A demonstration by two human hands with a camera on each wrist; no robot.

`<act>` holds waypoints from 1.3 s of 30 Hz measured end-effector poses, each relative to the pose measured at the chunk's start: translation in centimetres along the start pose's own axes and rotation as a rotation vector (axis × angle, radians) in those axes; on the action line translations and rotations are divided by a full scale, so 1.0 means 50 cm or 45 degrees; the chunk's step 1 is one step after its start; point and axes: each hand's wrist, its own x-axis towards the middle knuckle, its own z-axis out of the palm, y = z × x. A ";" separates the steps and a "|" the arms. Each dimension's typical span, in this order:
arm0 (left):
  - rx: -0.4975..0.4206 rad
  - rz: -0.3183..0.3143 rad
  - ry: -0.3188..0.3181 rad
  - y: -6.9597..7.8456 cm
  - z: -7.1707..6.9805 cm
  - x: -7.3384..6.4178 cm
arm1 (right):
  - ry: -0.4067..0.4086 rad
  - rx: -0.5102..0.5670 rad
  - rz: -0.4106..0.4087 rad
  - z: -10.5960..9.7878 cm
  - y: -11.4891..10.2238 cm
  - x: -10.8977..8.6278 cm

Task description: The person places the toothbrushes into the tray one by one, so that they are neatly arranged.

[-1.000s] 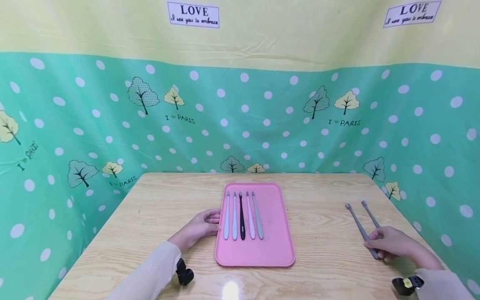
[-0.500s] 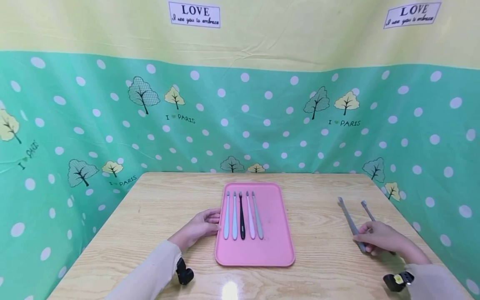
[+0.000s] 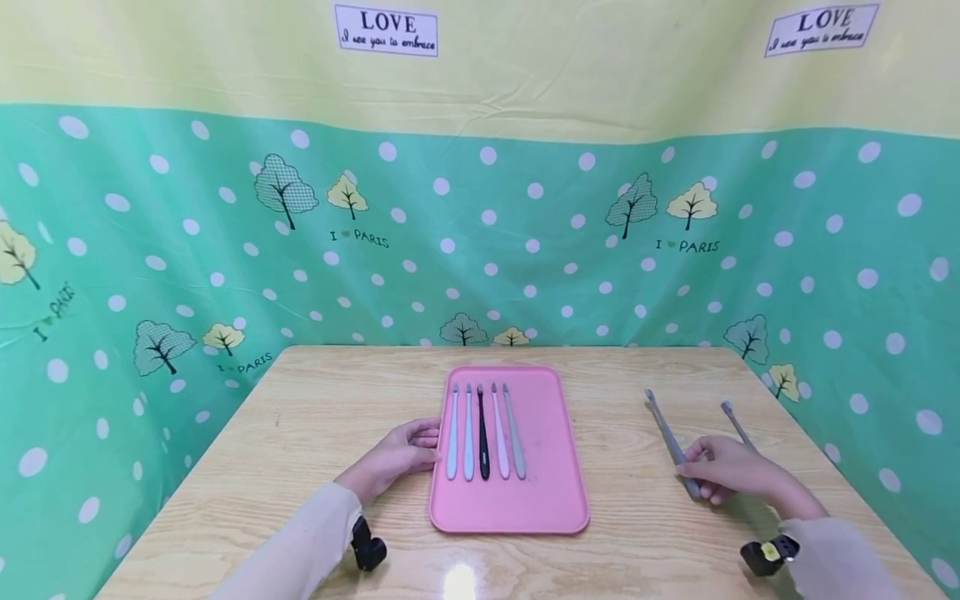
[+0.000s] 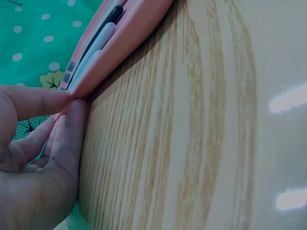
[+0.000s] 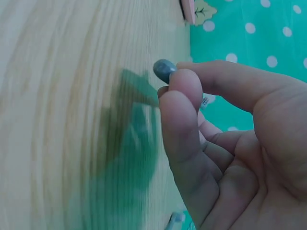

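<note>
In the head view my right hand (image 3: 723,468) pinches a grey toothbrush (image 3: 664,429) near its handle end, the brush head pointing away. The right wrist view shows the rounded handle end (image 5: 164,70) between thumb and fingertips, close over the table. A second grey toothbrush (image 3: 738,423) lies just beyond that hand, partly hidden by it. My left hand (image 3: 401,457) grips the left edge of a pink tray (image 3: 517,512); in the left wrist view its thumb and fingertips (image 4: 73,115) meet at the rim. Several toothbrushes lie side by side on the tray, including a black one (image 3: 483,433).
The tray stands mid-table on a wooden table (image 3: 330,392). A green and yellow patterned curtain (image 3: 487,225) encloses the back and both sides. Bare tray surface shows right of the row of brushes.
My right hand has moved left across the table with the grey toothbrush, away from the second grey one, which stays put. My left hand and the tray have not moved.
</note>
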 end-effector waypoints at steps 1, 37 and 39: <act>-0.007 -0.001 -0.003 0.000 0.000 0.001 | -0.004 0.004 -0.004 0.003 -0.005 0.002; -0.025 0.019 -0.041 0.000 -0.004 0.000 | -0.171 0.279 -0.210 0.160 -0.157 0.112; -0.024 0.020 -0.046 0.000 -0.005 0.000 | -0.163 0.285 -0.200 0.168 -0.163 0.117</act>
